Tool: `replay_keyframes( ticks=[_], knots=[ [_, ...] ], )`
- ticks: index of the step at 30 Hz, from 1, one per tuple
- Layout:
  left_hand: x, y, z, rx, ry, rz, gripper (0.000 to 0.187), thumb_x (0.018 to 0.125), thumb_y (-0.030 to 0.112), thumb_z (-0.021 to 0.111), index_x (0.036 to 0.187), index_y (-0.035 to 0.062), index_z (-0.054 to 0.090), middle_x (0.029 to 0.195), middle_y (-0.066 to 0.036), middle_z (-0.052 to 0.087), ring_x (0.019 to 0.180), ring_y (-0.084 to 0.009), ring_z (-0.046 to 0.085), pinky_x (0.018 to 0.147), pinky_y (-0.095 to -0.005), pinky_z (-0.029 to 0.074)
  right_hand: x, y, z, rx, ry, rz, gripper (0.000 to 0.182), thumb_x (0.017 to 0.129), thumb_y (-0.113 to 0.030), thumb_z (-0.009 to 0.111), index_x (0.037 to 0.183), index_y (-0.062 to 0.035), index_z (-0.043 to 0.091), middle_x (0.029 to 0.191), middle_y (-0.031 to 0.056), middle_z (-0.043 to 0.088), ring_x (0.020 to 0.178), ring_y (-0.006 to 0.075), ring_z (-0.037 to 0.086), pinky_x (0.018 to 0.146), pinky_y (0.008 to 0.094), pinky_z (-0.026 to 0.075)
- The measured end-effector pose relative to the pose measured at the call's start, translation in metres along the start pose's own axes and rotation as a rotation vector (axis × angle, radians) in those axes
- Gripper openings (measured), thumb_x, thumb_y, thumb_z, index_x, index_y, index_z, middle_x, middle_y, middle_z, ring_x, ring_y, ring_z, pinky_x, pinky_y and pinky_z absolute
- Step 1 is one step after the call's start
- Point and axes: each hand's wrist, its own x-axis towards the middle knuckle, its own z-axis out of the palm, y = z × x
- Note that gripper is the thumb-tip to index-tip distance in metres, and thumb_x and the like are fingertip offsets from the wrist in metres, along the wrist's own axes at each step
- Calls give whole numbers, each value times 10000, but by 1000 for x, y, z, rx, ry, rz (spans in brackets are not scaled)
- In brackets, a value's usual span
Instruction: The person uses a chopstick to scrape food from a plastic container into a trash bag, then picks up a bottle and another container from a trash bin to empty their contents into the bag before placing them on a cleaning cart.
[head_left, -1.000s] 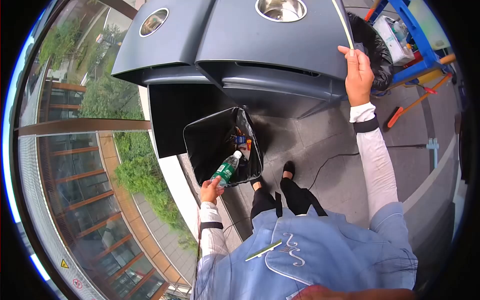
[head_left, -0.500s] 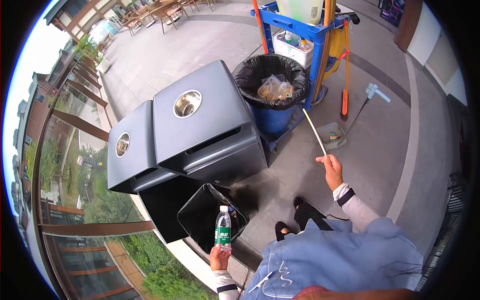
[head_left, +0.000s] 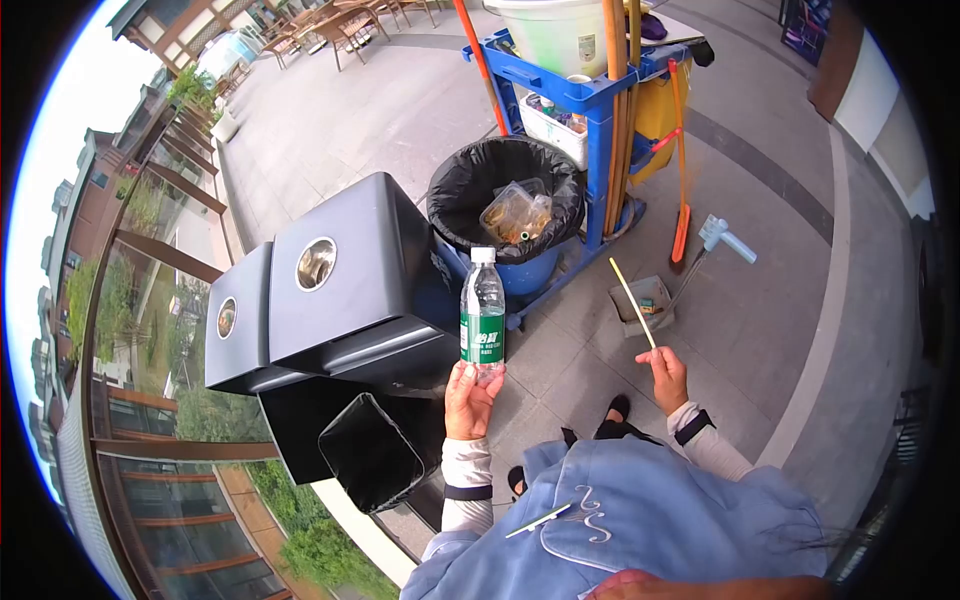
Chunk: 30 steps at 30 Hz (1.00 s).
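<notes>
Wrapped round the lower part of a clear plastic water bottle (head_left: 483, 312), my left hand (head_left: 471, 398) holds it upright. The bottle has a white cap and a green label, and appears in front of the dark bin housing. My right hand (head_left: 665, 380) pinches the lower end of a thin pale yellow stick (head_left: 633, 303), which tilts up to the left. Beyond the bottle, a blue bin with a black liner (head_left: 452, 205) holds clear plastic containers with brownish contents. At lower left, a black-lined bin (head_left: 372, 455) stands by the open dark base of the housing.
A grey two-part bin housing (head_left: 345, 270) with round metal inserts stands at left. The blue cleaning cart (head_left: 540, 90) carries a white tub and poles. An orange brush (head_left: 681, 235) and a long-handled dustpan (head_left: 625, 315) are on the right. Chairs (head_left: 345, 35) stand far back.
My left hand has raised the bottle up and right, away from the black-lined bin. My right hand has dipped slightly with the stick. The view has shifted.
</notes>
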Motion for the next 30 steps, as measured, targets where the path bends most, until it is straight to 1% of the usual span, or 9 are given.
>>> replay_keyframes(
  ticks=[4,6,17,18,19,21,25,29,30],
  knots=[
    [81,-17,84,13,-37,31,327,842,228,572,1065,10,475,1025,-134,557,928,-282,576,760,-310,517,19,16,-55,-51,19,22,268,908,-206,426,795,-7,566,762,46,624,653,94,501,635,241,412],
    [121,-14,125,42,-28,39,290,846,228,573,1026,21,477,948,-109,580,854,-225,596,709,-286,519,28,26,-75,-51,31,59,261,905,-192,425,797,-1,566,758,66,629,704,114,548,672,253,429],
    [380,61,332,298,-128,342,378,792,272,651,955,-44,521,795,-101,575,666,-171,584,634,-272,535,58,25,-112,-40,264,223,301,893,-213,436,755,3,593,632,44,574,530,80,421,501,255,345],
    [401,65,346,341,-147,366,382,797,280,646,946,-51,524,783,-96,575,687,-172,591,650,-257,527,64,23,-114,-36,314,207,288,891,-206,440,765,4,591,661,65,599,576,108,490,549,259,390],
    [427,69,352,384,-206,389,439,805,270,639,1028,-76,486,904,-124,563,794,-184,590,692,-249,510,68,23,-114,-29,356,196,275,890,-199,444,775,5,589,690,86,624,621,137,559,596,264,435],
    [441,66,374,331,-250,463,501,827,268,611,1135,-77,418,1041,-142,511,898,-198,563,729,-259,492,79,31,-109,-9,390,161,267,889,-191,446,778,7,586,695,87,625,622,137,559,601,263,437],
    [421,37,365,382,-309,387,475,862,275,552,1189,-24,382,1057,-118,480,930,-229,553,749,-301,483,89,35,-89,55,358,156,256,888,-182,450,779,8,584,699,90,626,629,147,569,613,267,446],
    [354,-22,296,429,-232,74,363,872,264,536,1128,25,441,956,-85,542,821,-201,592,672,-287,494,88,30,-73,48,124,154,258,897,-185,430,798,9,567,737,93,626,688,131,566,643,267,435],
    [326,-37,275,470,-194,11,335,878,264,520,1093,11,478,994,-108,560,848,-216,596,696,-303,490,88,33,-68,50,89,119,263,899,-192,432,802,10,569,737,92,625,688,130,565,639,269,436]
  ],
)
